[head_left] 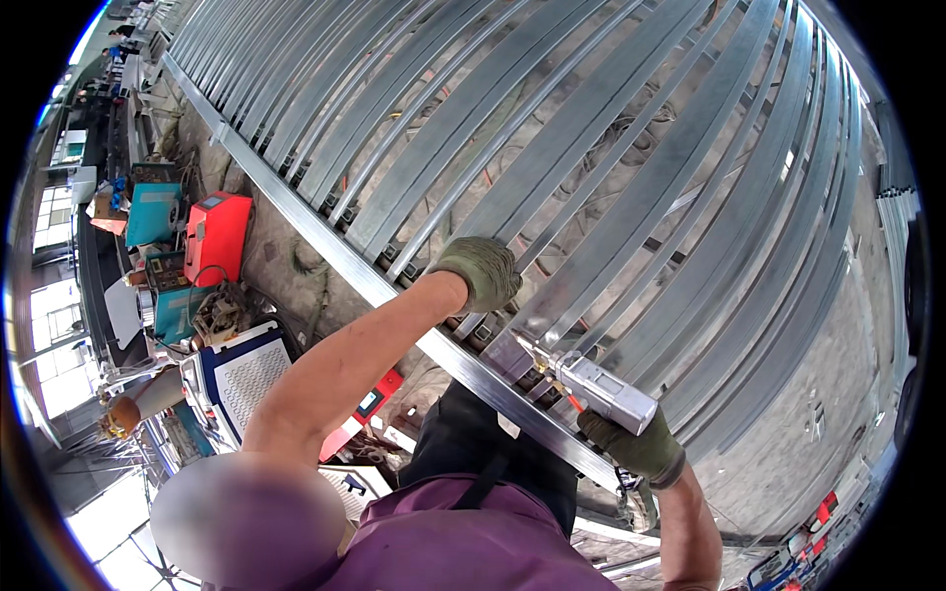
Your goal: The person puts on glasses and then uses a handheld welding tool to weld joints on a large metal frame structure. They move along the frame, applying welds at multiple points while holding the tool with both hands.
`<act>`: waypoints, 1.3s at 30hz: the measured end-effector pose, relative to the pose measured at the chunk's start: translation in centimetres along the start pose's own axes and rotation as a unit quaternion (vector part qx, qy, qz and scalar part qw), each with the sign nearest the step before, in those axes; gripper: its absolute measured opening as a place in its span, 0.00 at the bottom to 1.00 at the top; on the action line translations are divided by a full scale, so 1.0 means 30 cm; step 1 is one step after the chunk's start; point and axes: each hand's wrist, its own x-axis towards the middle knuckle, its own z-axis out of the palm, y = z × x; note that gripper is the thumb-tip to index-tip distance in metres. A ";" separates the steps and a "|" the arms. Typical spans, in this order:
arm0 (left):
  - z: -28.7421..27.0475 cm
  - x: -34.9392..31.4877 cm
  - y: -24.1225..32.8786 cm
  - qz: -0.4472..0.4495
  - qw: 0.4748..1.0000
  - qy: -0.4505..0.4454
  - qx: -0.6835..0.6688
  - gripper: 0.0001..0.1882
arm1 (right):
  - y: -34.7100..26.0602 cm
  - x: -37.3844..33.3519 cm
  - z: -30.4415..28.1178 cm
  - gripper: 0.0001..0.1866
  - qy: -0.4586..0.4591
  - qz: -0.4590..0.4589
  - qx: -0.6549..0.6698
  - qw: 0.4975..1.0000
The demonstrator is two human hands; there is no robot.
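Right hand curled — left outstretched

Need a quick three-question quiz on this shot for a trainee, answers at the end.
1. Which hand holds the silver tool? A) left B) right C) both
2. True or false: the left hand is bare.
3. Fill in: the tall red box stands on the ___ side of the picture, beyond the edge of the metal bars.

Key:
1. B, the right hand.
2. False; a green glove covers it.
3. Left.
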 end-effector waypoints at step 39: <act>0.256 -0.020 0.433 -0.284 0.932 0.218 -0.052 0.85 | 0.295 -0.155 -0.290 0.17 0.174 0.017 0.133 0.976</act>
